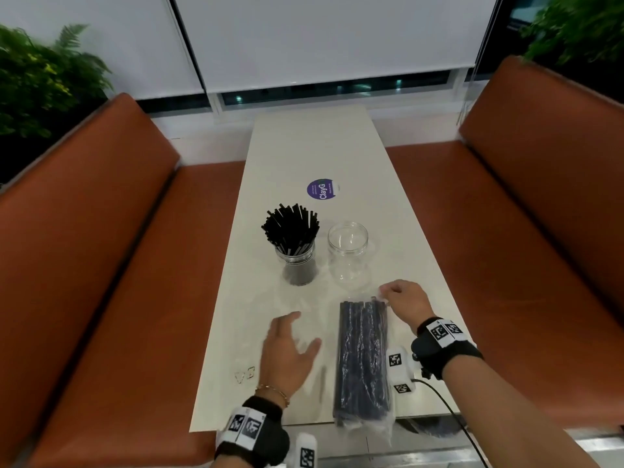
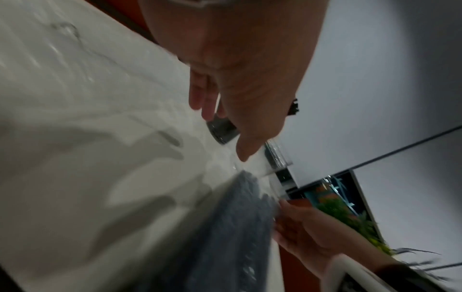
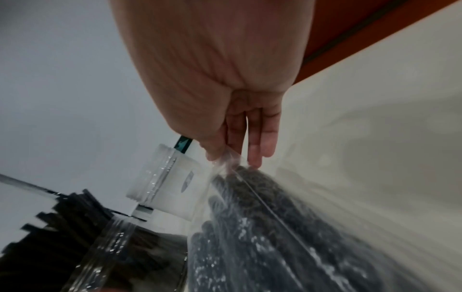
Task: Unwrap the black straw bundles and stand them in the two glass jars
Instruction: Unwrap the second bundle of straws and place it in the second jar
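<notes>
A bundle of black straws (image 1: 364, 359) in clear plastic wrap lies lengthwise on the white table (image 1: 304, 157), its near end over the table's front edge. My right hand (image 1: 401, 300) pinches the wrap (image 3: 225, 160) at the bundle's far end. My left hand (image 1: 287, 352) hovers open just left of the bundle, fingers spread, holding nothing. Beyond stand two glass jars: the left jar (image 1: 299, 268) is full of upright black straws (image 1: 290, 229), the right jar (image 1: 347, 255) is empty. In the left wrist view the bundle (image 2: 235, 227) lies below my open hand (image 2: 240, 126).
Orange bench seats (image 1: 101, 248) flank the table on both sides. A round purple sticker (image 1: 322, 189) lies on the table beyond the jars. A few paper clips (image 1: 244, 374) sit near the front left edge. Green plants (image 1: 40, 79) stand behind the benches.
</notes>
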